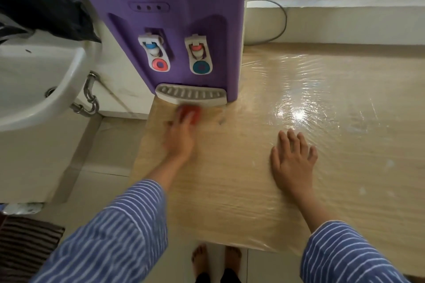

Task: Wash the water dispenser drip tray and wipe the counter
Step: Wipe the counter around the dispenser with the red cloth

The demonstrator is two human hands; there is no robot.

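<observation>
A: Drip tray point(192, 95) — grey slotted plastic, curved front, seated at the foot of the purple dispenser point(174, 30). Looks washed and refitted.

B: So the wiping step?

A: Likely. Left hand point(181, 135), blurred, holds something red point(189, 112) on the desk point(230, 190) just in front of the tray; how tight its grip, cannot tell.

B: Right hand point(293, 161)?

A: Flat, fingers spread, well right of the tray. Surface is glossy, wrinkled film; next strokes should work rightward.
</observation>
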